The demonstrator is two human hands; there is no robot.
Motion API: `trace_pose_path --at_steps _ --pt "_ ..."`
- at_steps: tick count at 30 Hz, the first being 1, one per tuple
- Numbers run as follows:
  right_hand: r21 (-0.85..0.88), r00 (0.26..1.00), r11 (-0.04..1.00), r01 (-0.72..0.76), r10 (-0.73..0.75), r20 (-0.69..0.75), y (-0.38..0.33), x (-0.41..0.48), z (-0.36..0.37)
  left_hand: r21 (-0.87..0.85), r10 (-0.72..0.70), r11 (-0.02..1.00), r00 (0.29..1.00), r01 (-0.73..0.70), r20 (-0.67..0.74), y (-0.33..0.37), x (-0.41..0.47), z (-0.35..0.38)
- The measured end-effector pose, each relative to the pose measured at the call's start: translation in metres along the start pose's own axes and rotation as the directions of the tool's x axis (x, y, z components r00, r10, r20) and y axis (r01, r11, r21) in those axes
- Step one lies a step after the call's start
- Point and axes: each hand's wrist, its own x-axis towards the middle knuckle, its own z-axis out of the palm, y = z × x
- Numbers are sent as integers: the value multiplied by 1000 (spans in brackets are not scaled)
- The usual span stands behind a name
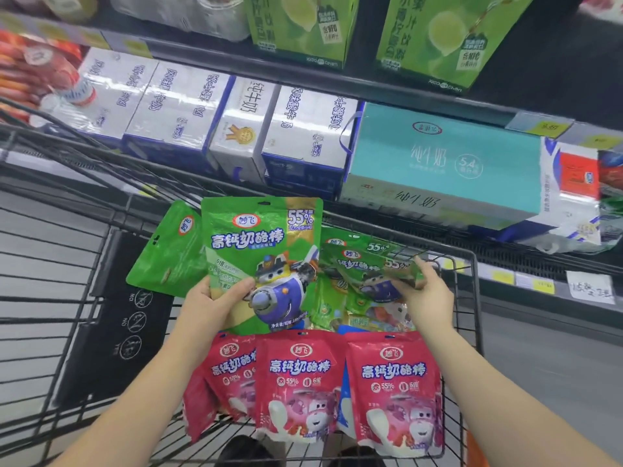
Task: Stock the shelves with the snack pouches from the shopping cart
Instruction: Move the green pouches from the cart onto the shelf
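My left hand (215, 299) grips the lower left of an upright green snack pouch (266, 251), with a second green pouch (168, 251) fanned out behind it. My right hand (426, 288) pinches another green pouch (367, 267) that lies tilted on a heap of green pouches in the shopping cart (472, 298). Three red pouches (296, 382) stand in a row at the cart's near end.
Beyond the cart runs a low shelf with white milk cartons (175, 106) and a teal box (445, 163). Green drink cases (303, 28) sit on the shelf above. Yellow price tags (502, 276) line the shelf edge at right. A black child-seat flap (128, 318) lies at cart left.
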Motion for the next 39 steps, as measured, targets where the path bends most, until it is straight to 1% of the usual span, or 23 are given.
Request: trace_pose_path --at_steps 2,4,6,9,11,14,16,17,21,24,27,30,33,34,36,39 --pt "-53 997 998 46 -43 58 4 -5 -4 5 -14 1000 1000 14 5 1 -3 -1" --pt "-52 991 995 84 -78 107 2 -15 -10 16 -19 1000 1000 19 25 7 -10 -1" --pt "14 987 994 107 -108 123 -4 -27 -17 22 -27 999 998 26 54 16 -16 -4" --pt "202 981 978 43 -80 178 -13 -47 -30 0 -21 1000 996 21 85 29 -23 -9" --pt "306 975 951 35 -99 198 -19 -61 -41 -22 -5 1000 995 7 103 41 -30 -10" --pt "495 977 868 31 -130 167 -34 -87 -59 -69 -13 997 994 20 105 61 -44 -3" --pt "607 986 795 16 -113 121 -44 -104 -71 -102 -14 994 988 31 156 81 -61 0" --pt "652 989 758 21 -111 97 -50 -113 -78 -110 2 994 984 18 178 80 -60 1" --pt "772 996 633 56 -86 -2 -67 -149 -114 -127 12 991 955 26 295 94 -54 6" --pt "825 998 563 51 -64 -18 -66 -171 -147 -139 38 990 905 23 424 110 -64 25" --pt "870 998 493 27 -61 3 -60 -193 -174 -100 43 995 877 6 479 121 -85 52" --pt "837 992 546 28 -119 45 -51 -214 -194 -83 47 997 868 -7 495 123 -111 78" --pt "829 986 557 58 -161 38 -28 -222 -216 -99 67 995 857 -19 511 121 -130 103" --pt "825 984 561 68 -173 37 -20 -224 -224 -92 71 995 842 -26 534 120 -136 113" --pt "839 986 538 79 -166 13 2 -225 -244 -66 68 997 830 -37 553 116 -154 135" --pt "836 990 540 93 -143 -18 46 -224 -286 -27 110 993 829 -114 548 108 -192 179"
